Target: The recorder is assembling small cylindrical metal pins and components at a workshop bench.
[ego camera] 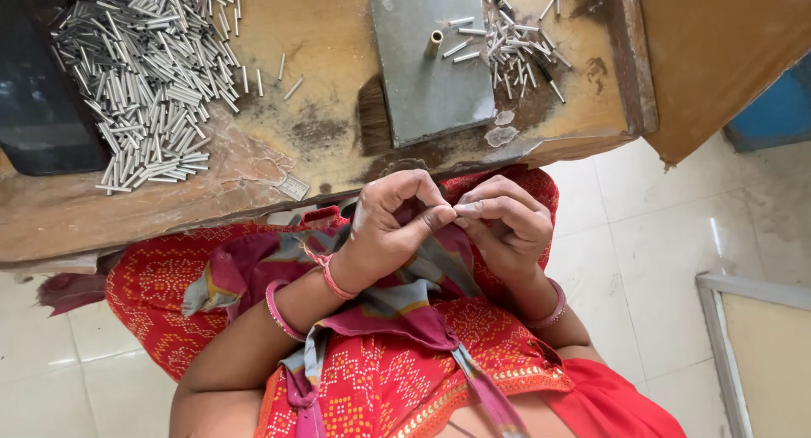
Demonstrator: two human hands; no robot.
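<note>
wooden bench [338, 32] | grey metal plate [427, 83] | brass tube [434, 43] | white tiled floor [659, 252]

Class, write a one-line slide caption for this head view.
Both hands, left hand and right hand, pinch together above lap; metal tubes heaped on bench.

Shiny metal tubes [148, 75]; worn rough wooden bench [329, 49]; matt grey plate [427, 75].

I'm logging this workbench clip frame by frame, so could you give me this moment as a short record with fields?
setting: worn wooden bench seen from above, tiled floor beside it
left hand: fingertips pinched against the right hand's, over the lap
right hand: fingertips meet the left; whatever is pinched is too small to tell
large pile of metal tubes: on the bench, left side
small pile of metal tubes: right side, beside the grey metal plate
brass peg: upright on the plate
</note>
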